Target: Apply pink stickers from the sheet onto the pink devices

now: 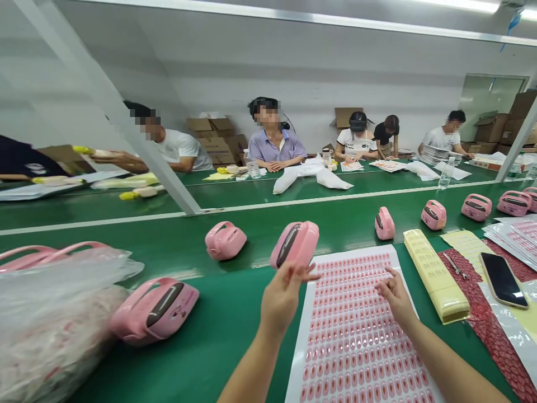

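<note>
My left hand (282, 299) grips a small pink plastic case (302, 242) with a long dark window, held tilted above the green bench. Below my right hand (395, 295) lies a white sheet of pink oval stickers (352, 324), set in many rows. The right fingers are curled with the tips drawn together near the sheet's right edge; whatever may be between them is too small to make out. Behind the held case stands a similar pink case (225, 240) with a handle, and a larger-looking one (155, 310) rests at the left.
A clear bag (62, 330) fills the left corner. On the right lie a yellow sticker stack (436, 274), tweezers (456, 265), a phone (503, 279) and red bubble wrap (490, 319). Several pink cases (476, 207) line the back right. Several people sit across the green bench (201, 358).
</note>
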A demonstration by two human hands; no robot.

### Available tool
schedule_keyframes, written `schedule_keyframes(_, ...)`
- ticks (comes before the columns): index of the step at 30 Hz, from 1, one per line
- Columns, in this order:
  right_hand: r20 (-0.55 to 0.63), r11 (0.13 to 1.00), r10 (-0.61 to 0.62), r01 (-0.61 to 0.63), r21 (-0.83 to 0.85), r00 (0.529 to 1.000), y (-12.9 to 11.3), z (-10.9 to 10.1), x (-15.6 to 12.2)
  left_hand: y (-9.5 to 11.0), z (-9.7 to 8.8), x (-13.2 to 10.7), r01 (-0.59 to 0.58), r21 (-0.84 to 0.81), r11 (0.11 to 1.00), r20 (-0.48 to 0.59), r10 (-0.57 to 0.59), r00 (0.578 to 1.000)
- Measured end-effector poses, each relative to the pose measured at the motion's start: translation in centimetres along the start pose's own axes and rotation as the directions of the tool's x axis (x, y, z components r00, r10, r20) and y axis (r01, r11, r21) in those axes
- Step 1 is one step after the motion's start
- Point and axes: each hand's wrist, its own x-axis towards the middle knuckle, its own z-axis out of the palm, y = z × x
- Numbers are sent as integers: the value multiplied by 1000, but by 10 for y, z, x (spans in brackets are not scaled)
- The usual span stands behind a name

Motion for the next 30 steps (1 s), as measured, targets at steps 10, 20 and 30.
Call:
schedule_keyframes(10,50,945,89,-100,310,995,-43,34,-43,-6,48,-107,-703,218,677,292,642,708)
schedule_keyframes(20,91,934,225,-242,265,970,-53,3,-47,2,40,-141,292,-676,677,41,-361,932)
schedule_keyframes(30,57,964,155,-163,211,986,-54,11,-46,7,58,-170,635,-765,106,539,-434,721)
